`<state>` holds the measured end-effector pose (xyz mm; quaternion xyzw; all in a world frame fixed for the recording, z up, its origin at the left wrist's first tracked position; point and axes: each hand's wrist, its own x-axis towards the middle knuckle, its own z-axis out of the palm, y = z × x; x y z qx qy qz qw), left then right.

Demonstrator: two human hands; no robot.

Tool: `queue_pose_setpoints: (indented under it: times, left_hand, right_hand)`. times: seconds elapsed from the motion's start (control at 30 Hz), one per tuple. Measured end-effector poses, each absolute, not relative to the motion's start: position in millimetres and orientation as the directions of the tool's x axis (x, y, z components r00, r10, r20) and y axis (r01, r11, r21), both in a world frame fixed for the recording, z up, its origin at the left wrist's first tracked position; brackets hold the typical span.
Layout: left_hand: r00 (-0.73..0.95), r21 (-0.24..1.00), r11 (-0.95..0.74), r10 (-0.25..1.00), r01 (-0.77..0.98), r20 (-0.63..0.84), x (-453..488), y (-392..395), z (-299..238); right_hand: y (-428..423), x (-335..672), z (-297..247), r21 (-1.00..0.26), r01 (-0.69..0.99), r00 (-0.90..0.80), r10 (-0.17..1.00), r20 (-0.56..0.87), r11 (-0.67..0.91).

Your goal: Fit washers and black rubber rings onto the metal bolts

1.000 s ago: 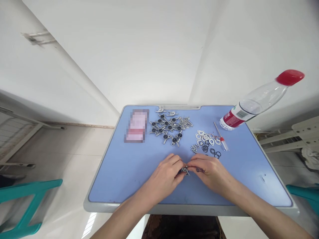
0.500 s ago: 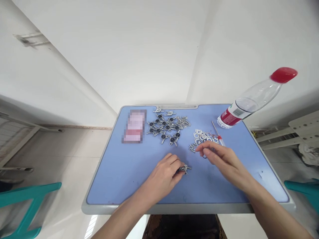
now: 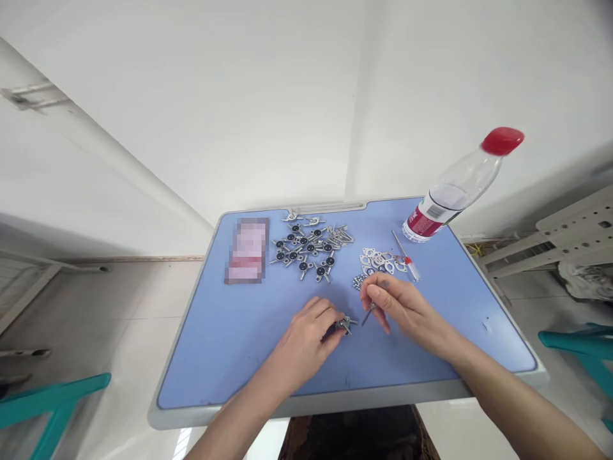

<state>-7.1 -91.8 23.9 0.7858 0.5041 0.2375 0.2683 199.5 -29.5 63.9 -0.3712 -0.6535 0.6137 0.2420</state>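
Through the head camera this reads as a plain indoor room, closer to a home or dormitory than a factory, though I can't say which. I see bare white walls and a glossy tiled floor. A small desk with a blue top serves as the workspace, holding loose metal fittings, a small screwdriver and a water bottle. Teal chair legs show at left, and a cream slotted rack stands at right.
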Motion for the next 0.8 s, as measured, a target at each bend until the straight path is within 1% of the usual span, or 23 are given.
queue_pose_setpoints:
  times: [0.17, 0.37, 0.57, 0.8]
  left_hand:
    - [0.374, 0.665, -0.346, 0.921, 0.661, 0.108, -7.0, -92.7, 23.2]
    - [0.373, 0.655, -0.355, 0.920, 0.667, 0.119, -6.4, -92.3, 24.2]
    - [0.370, 0.656, -0.350, 0.922, 0.669, 0.114, -6.1, -91.5, 25.4]
    - [0.371, 0.647, -0.338, 0.924, 0.683, 0.091, -5.1, -92.1, 27.6]
  right_hand:
    - [-32.2, 197.4, 62.5, -0.975, 0.210, -0.626, 0.777, -0.073, 0.078]
    - [-35.4, 197.3, 64.9, -0.948, 0.268, -0.661, 0.748, -0.051, 0.172]
    - [-35.1, 195.4, 62.6, -0.926, 0.300, -0.689, 0.723, -0.045, 0.227]
    - [-36.0, 194.6, 63.4, -0.890, 0.344, -0.690, 0.723, -0.023, 0.301]
